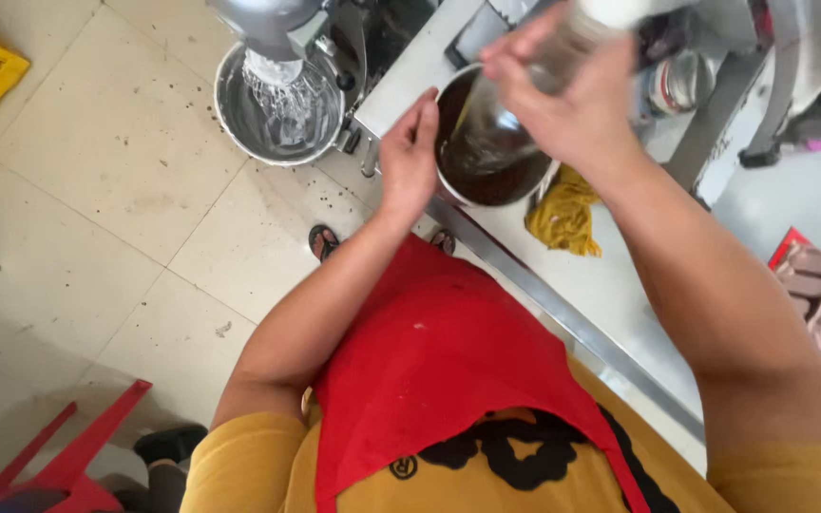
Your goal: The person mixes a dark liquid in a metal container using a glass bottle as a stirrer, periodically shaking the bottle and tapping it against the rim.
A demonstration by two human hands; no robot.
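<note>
Seen from above, a person in a red apron (439,351) stands at a steel surface (610,285). The left hand (409,157) lies flat, fingers together, against the rim of a round metal bowl (486,185) of dark brown mixture, steadying it at its nine o'clock side. The right hand (563,90) is closed round a clear glass jar (501,119) tipped into the bowl at twelve o'clock. This looks like pouring or scraping; emptying it calls for a steady tilt. A yellow cloth (564,214) lies at four o'clock, and a mixer bowl (279,104) stands at nine o'clock.
</note>
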